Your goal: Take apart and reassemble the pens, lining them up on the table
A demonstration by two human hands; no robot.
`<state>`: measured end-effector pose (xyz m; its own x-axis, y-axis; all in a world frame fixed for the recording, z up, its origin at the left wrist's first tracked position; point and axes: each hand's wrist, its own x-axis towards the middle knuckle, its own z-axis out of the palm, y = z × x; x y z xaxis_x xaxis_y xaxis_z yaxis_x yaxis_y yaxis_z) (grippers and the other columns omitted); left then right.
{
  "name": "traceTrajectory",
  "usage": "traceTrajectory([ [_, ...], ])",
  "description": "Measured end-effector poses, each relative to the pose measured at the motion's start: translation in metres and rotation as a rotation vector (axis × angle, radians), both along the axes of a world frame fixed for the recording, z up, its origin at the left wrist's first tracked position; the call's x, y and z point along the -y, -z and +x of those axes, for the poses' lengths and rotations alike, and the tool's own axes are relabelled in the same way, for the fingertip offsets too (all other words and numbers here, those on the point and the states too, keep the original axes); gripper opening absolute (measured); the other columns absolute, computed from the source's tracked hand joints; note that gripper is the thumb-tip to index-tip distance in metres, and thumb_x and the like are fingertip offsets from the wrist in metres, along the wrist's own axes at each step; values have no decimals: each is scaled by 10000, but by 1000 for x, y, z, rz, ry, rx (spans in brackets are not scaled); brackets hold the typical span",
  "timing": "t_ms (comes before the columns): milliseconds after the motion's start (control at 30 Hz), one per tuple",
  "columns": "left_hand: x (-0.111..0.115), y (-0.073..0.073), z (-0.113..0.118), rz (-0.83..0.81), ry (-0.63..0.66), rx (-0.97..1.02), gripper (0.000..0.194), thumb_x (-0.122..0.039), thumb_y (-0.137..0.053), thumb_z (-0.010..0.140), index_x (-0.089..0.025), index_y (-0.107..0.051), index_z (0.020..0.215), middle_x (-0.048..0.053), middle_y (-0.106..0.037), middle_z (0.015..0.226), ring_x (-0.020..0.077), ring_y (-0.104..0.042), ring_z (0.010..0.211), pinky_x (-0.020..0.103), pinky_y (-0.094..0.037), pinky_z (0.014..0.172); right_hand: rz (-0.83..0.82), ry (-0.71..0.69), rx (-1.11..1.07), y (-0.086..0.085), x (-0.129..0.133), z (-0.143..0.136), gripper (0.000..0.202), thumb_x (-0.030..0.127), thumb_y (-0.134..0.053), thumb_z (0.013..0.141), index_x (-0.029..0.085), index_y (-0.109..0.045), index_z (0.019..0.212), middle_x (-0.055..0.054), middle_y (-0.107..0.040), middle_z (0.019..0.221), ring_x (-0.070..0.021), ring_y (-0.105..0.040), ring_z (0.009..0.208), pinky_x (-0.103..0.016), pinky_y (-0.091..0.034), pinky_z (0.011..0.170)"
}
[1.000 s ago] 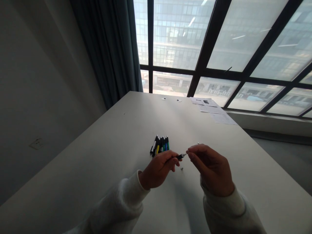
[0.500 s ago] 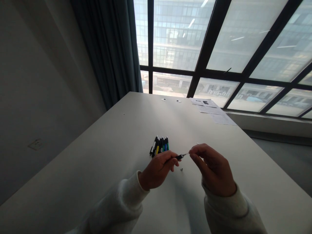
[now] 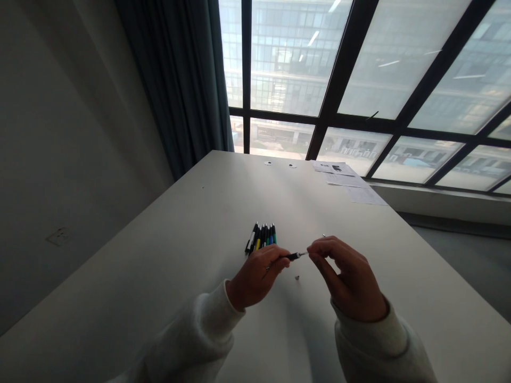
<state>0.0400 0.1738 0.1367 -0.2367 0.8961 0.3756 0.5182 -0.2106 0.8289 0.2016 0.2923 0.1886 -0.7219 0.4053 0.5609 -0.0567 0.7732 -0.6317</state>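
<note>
My left hand [image 3: 257, 274] is closed round a black pen barrel [image 3: 294, 256] that points right, with its front end sticking out past the fingers. From that end runs a thin pale pen refill [image 3: 303, 253], its tip pinched between thumb and forefinger of my right hand [image 3: 349, 274]. On the table below the barrel lies a small cone-shaped piece [image 3: 297, 277], apart from both hands. Just beyond my left hand several pens [image 3: 261, 236] lie side by side, with black, white, yellow, blue and green parts; the hand hides their near ends.
The white table [image 3: 179, 239] stretches to the window [image 3: 287, 58]. Papers [image 3: 347, 178] lie at its far right, and two small white pieces [image 3: 268, 163] near the far edge. Behind my right hand a tiny object [image 3: 324, 235] shows, too small to name. A dark curtain [image 3: 187, 80] hangs left.
My right hand has shifted slightly left, toward the barrel, and a little less of the refill shows. The lower fingers of my left hand have drawn in; the pens have stayed put.
</note>
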Motion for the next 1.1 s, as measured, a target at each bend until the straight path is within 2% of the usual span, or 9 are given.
traceTrajectory([
  [533, 0, -2, 2, 32, 2, 15, 221, -284, -441, 966, -149, -611, 927, 36, -597, 820, 132, -540, 754, 257, -424, 734, -96, -79, 14, 5, 4, -8, 72, 162, -586, 881, 194, -643, 911, -52, -626, 886, -149, -575, 731, -295, -488, 661],
  [600, 0, 0, 2, 32, 9, 53, 225, -290, -445, 966, -147, -614, 924, 35, -598, 817, 125, -536, 737, 255, -428, 723, -140, -83, 10, 7, 3, -8, 163, 186, -598, 878, 213, -620, 1037, -56, -630, 928, -151, -581, 748, -300, -502, 677],
  [700, -2, 7, 2, 30, 24, 182, 239, -318, -450, 965, -145, -615, 969, 40, -611, 831, 114, -531, 699, 250, -441, 686, -251, -76, 25, 15, -4, -7, 466, 252, -627, 862, 255, -451, 1294, -75, -619, 1052, -160, -600, 779, -310, -532, 683],
  [767, -4, 12, 1, 22, 21, 297, 265, -349, -453, 963, -141, -614, 995, 48, -625, 848, 108, -530, 681, 245, -443, 654, -267, -42, 144, 25, -13, -6, 539, 290, -656, 832, 262, -415, 1314, -82, -609, 1088, -165, -608, 774, -311, -538, 656],
  [867, -6, 17, 1, 5, 0, 438, 302, -392, -465, 954, -135, -619, 988, 47, -623, 836, 101, -523, 660, 234, -431, 613, -134, 66, 540, 51, -28, -8, 447, 262, -736, 737, 200, -557, 1143, -81, -628, 990, -181, -609, 736, -337, -526, 674],
  [967, -7, 18, 1, -6, -16, 519, 324, -420, -489, 937, -127, -620, 986, 43, -612, 822, 98, -519, 650, 228, -426, 598, 5, 183, 862, 77, -37, -14, 376, 224, -801, 649, 152, -642, 983, -104, -636, 938, -237, -616, 840, -374, -492, 783],
  [1100, -8, 18, 1, -16, -26, 580, 343, -446, -518, 915, -121, -618, 963, 42, -607, 805, 97, -514, 635, 225, -418, 579, 26, 169, 1025, 95, -42, -19, 322, 236, -809, 630, 167, -677, 915, -90, -665, 908, -241, -621, 858, -334, -465, 766],
])
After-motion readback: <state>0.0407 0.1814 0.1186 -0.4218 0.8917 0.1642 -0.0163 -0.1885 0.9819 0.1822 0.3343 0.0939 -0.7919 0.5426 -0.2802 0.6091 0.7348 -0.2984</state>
